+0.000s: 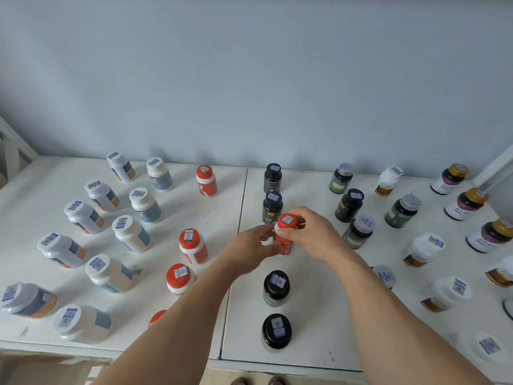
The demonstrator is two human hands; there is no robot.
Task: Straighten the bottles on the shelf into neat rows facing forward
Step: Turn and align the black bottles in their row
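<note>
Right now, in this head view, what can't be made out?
- Red bottle: label hidden by left hand and right hand.
- Red cap: mostly behind the left forearm.
- Bottle at right edge: cut off.
- Cap stickers: print too small.

The white shelf [313,315] holds many bottles: white ones [130,233] at nine o'clock, black ones [276,287] at six, gold-capped ones [469,202] at three.

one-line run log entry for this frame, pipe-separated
stage: straightening | held: red-capped bottle | left hand: pinching bottle side | right hand: grip on cap | place: over shelf, in the black-capped bottle column
</note>
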